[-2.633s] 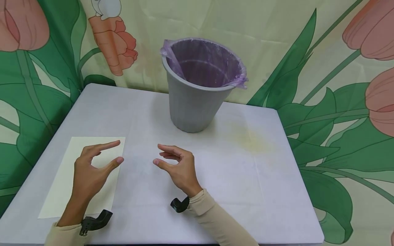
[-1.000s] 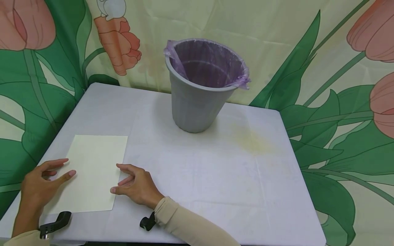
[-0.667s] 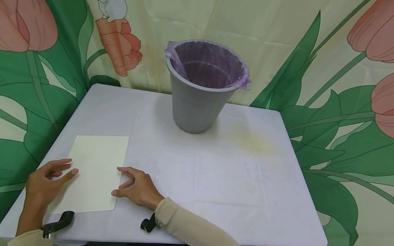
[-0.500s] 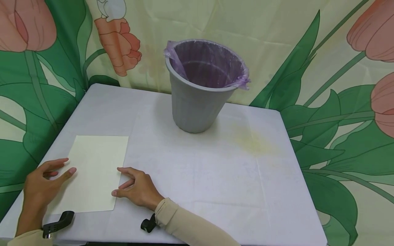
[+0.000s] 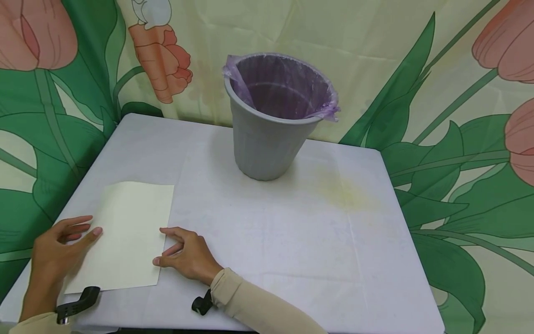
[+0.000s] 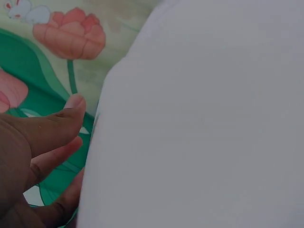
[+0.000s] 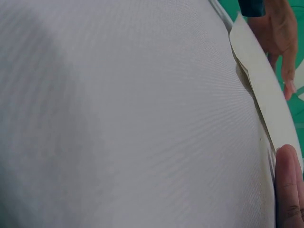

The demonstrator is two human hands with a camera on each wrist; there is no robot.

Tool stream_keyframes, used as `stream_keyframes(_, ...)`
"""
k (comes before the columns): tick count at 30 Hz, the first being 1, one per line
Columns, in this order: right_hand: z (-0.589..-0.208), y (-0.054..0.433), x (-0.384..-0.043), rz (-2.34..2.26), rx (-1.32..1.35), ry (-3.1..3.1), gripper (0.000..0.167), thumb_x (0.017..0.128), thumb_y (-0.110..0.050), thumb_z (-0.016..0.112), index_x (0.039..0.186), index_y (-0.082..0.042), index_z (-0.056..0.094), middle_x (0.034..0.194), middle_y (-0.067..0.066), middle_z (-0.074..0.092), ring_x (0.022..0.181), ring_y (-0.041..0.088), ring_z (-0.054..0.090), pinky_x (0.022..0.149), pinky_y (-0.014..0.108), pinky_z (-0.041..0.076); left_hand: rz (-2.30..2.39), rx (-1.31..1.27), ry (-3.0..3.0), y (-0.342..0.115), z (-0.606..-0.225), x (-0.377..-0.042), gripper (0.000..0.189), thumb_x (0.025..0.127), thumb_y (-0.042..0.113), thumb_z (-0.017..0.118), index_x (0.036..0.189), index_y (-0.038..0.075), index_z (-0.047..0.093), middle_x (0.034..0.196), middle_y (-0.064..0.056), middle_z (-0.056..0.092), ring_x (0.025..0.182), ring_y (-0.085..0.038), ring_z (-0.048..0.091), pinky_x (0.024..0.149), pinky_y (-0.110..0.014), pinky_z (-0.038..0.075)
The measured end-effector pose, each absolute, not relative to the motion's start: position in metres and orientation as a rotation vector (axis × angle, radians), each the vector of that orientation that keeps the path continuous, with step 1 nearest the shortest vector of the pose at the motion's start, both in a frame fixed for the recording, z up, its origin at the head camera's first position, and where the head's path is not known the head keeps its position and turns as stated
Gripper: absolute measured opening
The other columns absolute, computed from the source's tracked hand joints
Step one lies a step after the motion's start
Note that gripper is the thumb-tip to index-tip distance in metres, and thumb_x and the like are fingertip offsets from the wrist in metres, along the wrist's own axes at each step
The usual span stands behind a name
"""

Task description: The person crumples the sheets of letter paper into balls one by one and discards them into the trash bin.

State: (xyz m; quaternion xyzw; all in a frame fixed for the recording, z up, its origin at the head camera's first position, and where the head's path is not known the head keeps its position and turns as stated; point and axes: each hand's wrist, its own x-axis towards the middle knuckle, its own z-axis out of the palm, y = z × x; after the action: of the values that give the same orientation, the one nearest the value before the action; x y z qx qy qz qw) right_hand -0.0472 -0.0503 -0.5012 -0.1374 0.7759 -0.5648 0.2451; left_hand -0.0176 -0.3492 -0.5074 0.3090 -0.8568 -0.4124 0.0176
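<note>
A pale cream sheet of paper (image 5: 129,236) lies at the left of the table, its left part bowed up. My left hand (image 5: 58,248) is at its left edge, thumb over the sheet and fingers toward the edge. My right hand (image 5: 187,253) holds the right edge, with the thumb tip over the paper. In the right wrist view, the sheet (image 7: 266,85) shows as a curved strip above the cloth, and right-hand fingers (image 7: 287,185) sit at its near end. The left wrist view shows the left thumb (image 6: 59,126) apart from the fingers beneath it.
A grey bin (image 5: 267,148) stands at the back middle of the table, lined with a purple bag (image 5: 283,88). The white cloth-covered table (image 5: 292,241) has a faint yellow stain on the right. A printed floral backdrop (image 5: 354,41) hangs behind.
Both hands moved left and down to the paper's two sides, then stayed nearly still. The sheet, flat half a second ago, now bows up on its left side.
</note>
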Motion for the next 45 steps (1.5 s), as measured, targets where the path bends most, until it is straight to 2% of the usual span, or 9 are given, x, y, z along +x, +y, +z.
stream_keyframes(9,-0.502,-0.048,-0.048,-1.559,-0.378,2.105,0.065,0.085,-0.019,0.092,0.143,-0.032,0.066,0.085,-0.011,0.08,0.07,-0.006,0.07,0.088,0.014,0.051,-1.361,1.09,-2.545,-0.348,-0.504,-0.02,0.061,0.098,0.039,0.078,0.154,0.034,0.057,0.133,0.002,0.056,0.1,-0.004,0.053,0.059,-0.011,0.048)
stream_keyframes(12,-0.503,-0.048,-0.048,-1.57,-0.373,2.097,0.065,0.085,-0.019,0.092,0.143,-0.032,0.066,0.085,-0.011,0.079,0.07,-0.006,0.07,0.085,0.014,0.052,-1.423,1.161,-2.496,-0.349,-0.504,-0.021,0.059,0.099,0.038,0.076,0.154,0.04,0.055,0.156,-0.005,0.051,0.123,-0.018,0.057,0.091,-0.035,0.062)
stream_keyframes(16,-0.504,-0.047,-0.048,-1.585,-0.368,2.088,0.064,0.084,-0.018,0.092,0.142,-0.032,0.067,0.085,-0.011,0.08,0.071,-0.006,0.07,0.083,0.014,0.052,-1.466,1.103,-2.508,-0.345,-0.509,-0.019,0.053,0.103,0.037,0.071,0.154,0.036,0.057,0.173,-0.001,0.037,0.163,-0.037,0.027,0.124,-0.068,0.032)
stream_keyframes(22,-0.505,-0.046,-0.05,-1.605,-0.366,2.087,0.064,0.085,-0.017,0.092,0.142,-0.031,0.068,0.086,-0.009,0.081,0.076,-0.006,0.071,0.082,0.014,0.053,-1.553,0.885,-2.498,-0.343,-0.515,-0.015,0.049,0.106,0.031,0.067,0.153,0.022,0.059,0.169,0.013,0.041,0.167,-0.018,0.013,0.131,-0.063,0.017)
stream_keyframes(29,-0.506,-0.041,-0.052,-1.644,-0.333,2.071,0.063,0.085,-0.017,0.092,0.141,-0.032,0.068,0.09,-0.01,0.081,0.073,-0.004,0.072,0.077,0.014,0.053,-1.614,0.836,-2.497,-0.336,-0.506,-0.012,0.052,0.106,0.03,0.067,0.157,0.026,0.054,0.17,0.019,0.034,0.168,-0.016,0.008,0.132,-0.061,0.017)
stream_keyframes(30,-0.506,-0.041,-0.053,-1.649,-0.326,2.072,0.062,0.085,-0.018,0.092,0.141,-0.032,0.068,0.091,-0.01,0.081,0.073,-0.004,0.072,0.078,0.014,0.053,-1.598,0.818,-2.511,-0.334,-0.504,-0.011,0.052,0.106,0.03,0.067,0.157,0.027,0.055,0.17,0.019,0.034,0.168,-0.017,0.009,0.133,-0.051,0.024)
stream_keyframes(34,-0.506,-0.038,-0.054,-1.672,-0.289,2.069,0.062,0.085,-0.019,0.092,0.14,-0.036,0.068,0.095,-0.01,0.081,0.074,-0.002,0.073,0.078,0.016,0.054,-1.545,0.706,-2.553,-0.328,-0.499,-0.009,0.051,0.105,0.028,0.069,0.155,0.026,0.057,0.169,0.02,0.036,0.165,-0.014,0.017,0.102,-0.008,0.047)
stream_keyframes(36,-0.506,-0.036,-0.055,-1.683,-0.275,2.07,0.062,0.084,-0.02,0.092,0.139,-0.038,0.068,0.097,-0.01,0.081,0.076,-0.002,0.073,0.077,0.016,0.054,-1.538,0.628,-2.553,-0.326,-0.496,-0.008,0.051,0.105,0.024,0.07,0.154,0.023,0.058,0.167,0.02,0.04,0.162,-0.011,0.022,0.079,0.001,0.044)
stream_keyframes(45,-0.506,-0.031,-0.059,-1.779,-0.244,2.049,0.059,0.085,-0.022,0.093,0.135,-0.043,0.07,0.137,-0.015,0.07,0.088,0.0,0.074,0.078,0.018,0.053,-1.916,0.331,-2.246,-0.324,-0.486,-0.006,0.052,0.098,0.0,0.073,0.148,0.005,0.062,0.149,0.018,0.057,0.114,-0.002,0.05,0.07,-0.008,0.055)
